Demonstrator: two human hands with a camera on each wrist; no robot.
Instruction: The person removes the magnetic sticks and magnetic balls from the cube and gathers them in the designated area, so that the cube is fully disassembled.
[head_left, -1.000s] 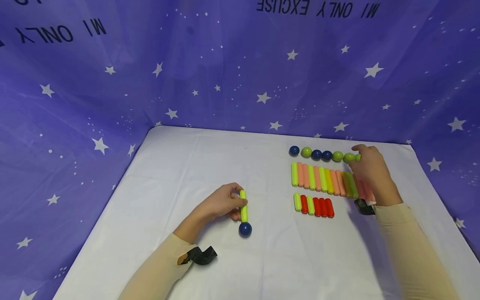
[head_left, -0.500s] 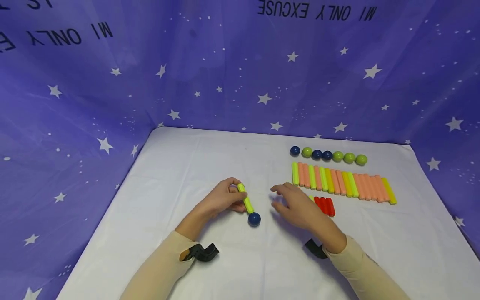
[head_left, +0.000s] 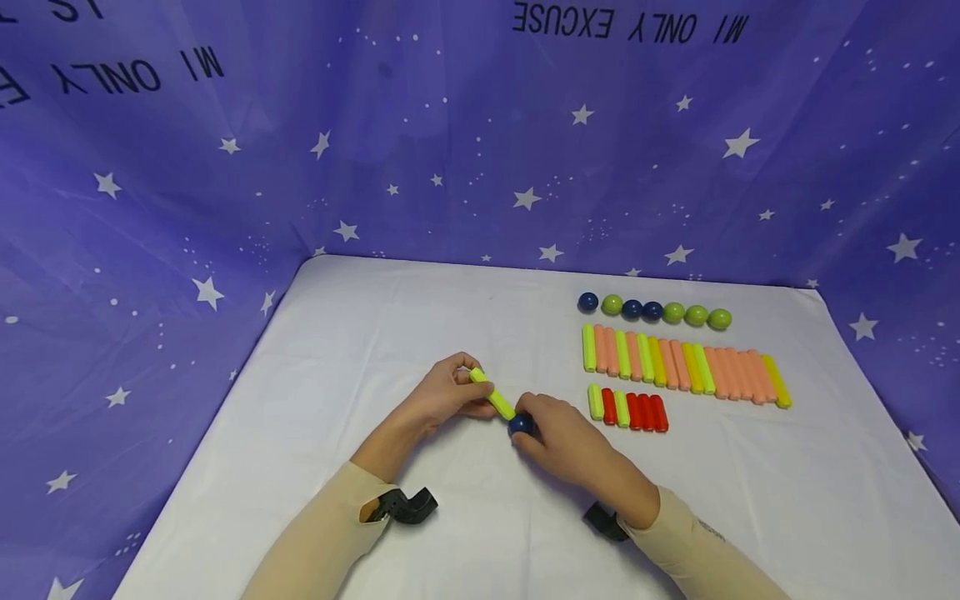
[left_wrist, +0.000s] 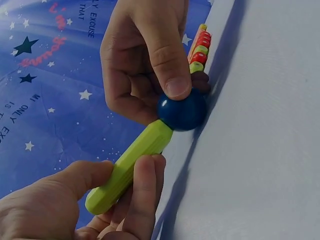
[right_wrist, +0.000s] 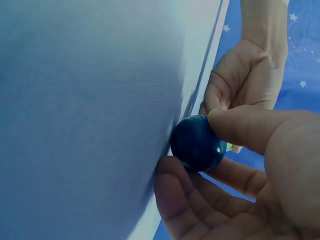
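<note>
My left hand point(head_left: 447, 394) pinches a yellow-green stick point(left_wrist: 132, 167) between thumb and fingers. A dark blue ball point(left_wrist: 183, 111) is joined to the stick's far end. At the ball, my right hand point(head_left: 567, 442) has its thumb on one side and fingers on the other, gripping it. The right wrist view shows the ball point(right_wrist: 198, 143) between that thumb and the curled fingers; there the stick is mostly hidden behind the ball and the left hand. Stick and ball slant down toward the right in the head view.
To the right lie a row of blue and green balls point(head_left: 673, 312), a long row of pink, green and yellow sticks point(head_left: 678, 367), and a short row of red and green pieces point(head_left: 636, 411). A white cloth point(head_left: 375, 317) covers the table. Purple starry fabric point(head_left: 480, 150) rises behind.
My right hand has come left from the far end of the ball row and taken hold of the blue ball. The left hand has tilted the stick, swinging the ball up and right.
</note>
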